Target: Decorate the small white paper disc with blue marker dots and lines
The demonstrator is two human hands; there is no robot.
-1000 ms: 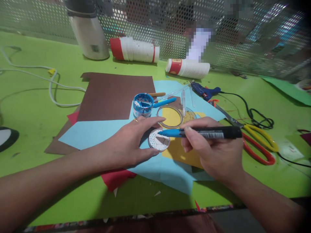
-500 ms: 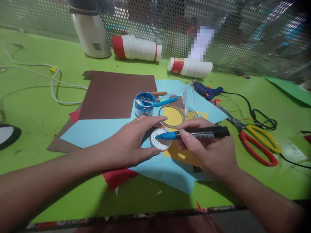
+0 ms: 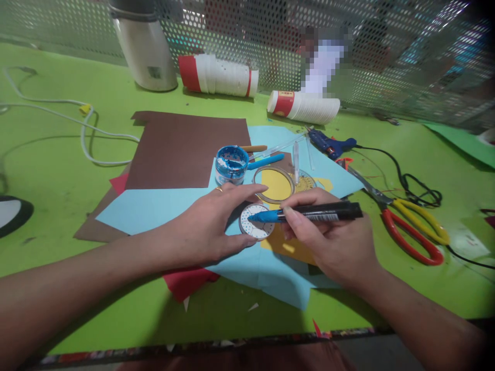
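Our left hand (image 3: 207,221), spread, touches the edge of a round white disc (image 3: 256,230); our right hand (image 3: 336,238) grips a blue-tipped black marker (image 3: 317,212).

No wording is coming through legibly. Blue-tipped marker (image 3: 309,212), right of centre: barrel is showing a white barcode (image 3: 328,217) and tiny pale print, both blurring past reading. Paper-cup stack (image 3: 315,108), upper right of centre: red band (image 3: 284,104) is carrying gold print, unreadable. White canister (image 3: 145,49), upper left: small greyish square label (image 3: 155,72) is sitting low on its body, content staying unclear.
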